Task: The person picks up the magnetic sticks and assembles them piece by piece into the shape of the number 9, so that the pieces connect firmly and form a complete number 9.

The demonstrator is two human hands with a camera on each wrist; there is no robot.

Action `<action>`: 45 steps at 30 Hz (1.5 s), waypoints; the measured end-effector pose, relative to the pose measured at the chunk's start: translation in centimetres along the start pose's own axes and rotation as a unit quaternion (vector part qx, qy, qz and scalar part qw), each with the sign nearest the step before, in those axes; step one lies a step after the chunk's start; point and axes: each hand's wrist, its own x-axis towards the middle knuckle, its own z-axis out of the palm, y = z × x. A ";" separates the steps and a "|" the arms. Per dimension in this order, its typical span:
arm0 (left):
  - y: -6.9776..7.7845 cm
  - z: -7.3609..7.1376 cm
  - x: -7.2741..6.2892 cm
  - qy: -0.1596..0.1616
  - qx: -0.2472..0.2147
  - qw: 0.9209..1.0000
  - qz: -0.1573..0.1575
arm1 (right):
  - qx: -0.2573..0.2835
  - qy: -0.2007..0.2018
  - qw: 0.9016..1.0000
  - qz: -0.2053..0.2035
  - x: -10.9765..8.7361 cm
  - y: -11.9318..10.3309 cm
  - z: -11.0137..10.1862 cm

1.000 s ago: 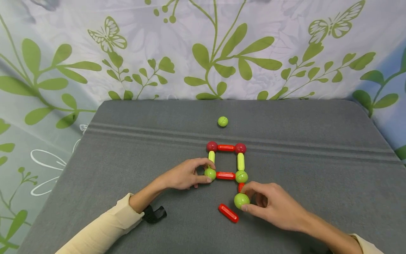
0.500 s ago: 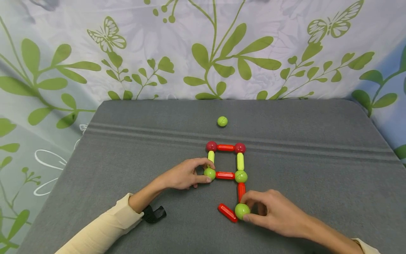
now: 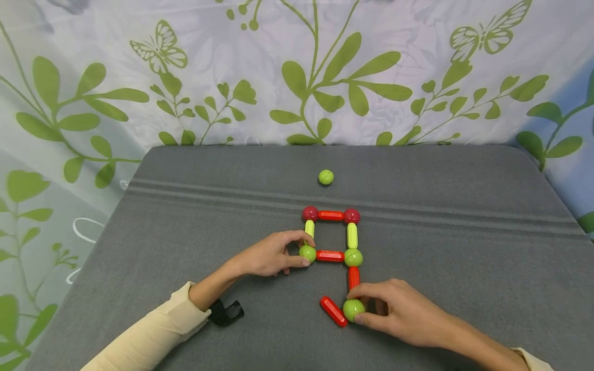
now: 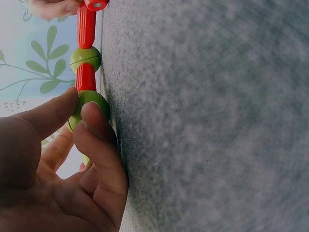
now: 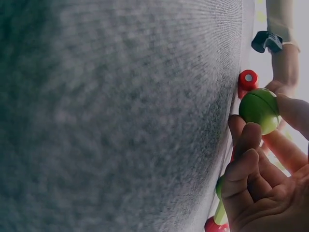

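Observation:
A square of magnetic rods and balls lies on the grey cloth. Its far corners are dark red balls (image 3: 310, 214), joined by a red rod (image 3: 331, 215); yellow-green rods (image 3: 352, 236) form the sides. My left hand (image 3: 275, 255) pinches the green ball (image 3: 307, 253) at the near left corner. From the near right green ball (image 3: 353, 257), another red rod (image 3: 353, 278) extends toward me. At its near end my right hand (image 3: 403, 312) pinches a green ball (image 3: 352, 310) between thumb and fingers. Beside that ball, a loose red rod (image 3: 333, 311) lies slanted, its near end close to it.
A single green ball (image 3: 326, 177) sits farther back on the grey-covered table (image 3: 455, 206). Behind the table hangs a leaf-patterned curtain (image 3: 260, 62). A black strap (image 3: 226, 313) shows under the left wrist.
My right hand has drawn its green ball toward me, and the red rod above it now shows more fully. The ball has come close to the loose rod. My left hand stays put.

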 end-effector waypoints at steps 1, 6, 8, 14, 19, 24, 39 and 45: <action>0.0 0.0 0.0 -0.001 -0.001 1.000 0.000 | 0.000 0.001 1.000 -0.004 0.0 0.0 0.0; 0.1 -0.2 0.0 -0.002 -0.005 1.000 0.002 | -0.003 0.002 1.000 -0.004 0.0 0.1 -0.1; 0.1 -0.2 0.1 -0.003 -0.007 1.000 0.003 | -0.005 0.002 1.000 -0.003 0.0 0.1 -0.2; 0.2 -0.3 0.1 -0.003 -0.010 1.000 0.002 | -0.014 0.000 1.000 -0.006 0.1 0.2 -0.3; 0.4 -0.5 0.2 -0.004 -0.010 1.000 -0.002 | -0.030 -0.003 1.000 -0.004 0.2 0.1 -0.5; 0.5 -0.6 0.3 -0.006 -0.011 1.000 -0.005 | -0.020 -0.010 1.000 0.013 0.3 0.0 -0.7; 0.7 -1.0 0.4 -0.010 -0.012 1.000 -0.001 | -0.001 0.012 1.000 0.005 0.3 -0.2 -1.1; 0.8 -1.1 0.5 -0.010 -0.013 1.000 -0.004 | 0.006 0.016 1.000 0.000 0.3 -0.3 -1.2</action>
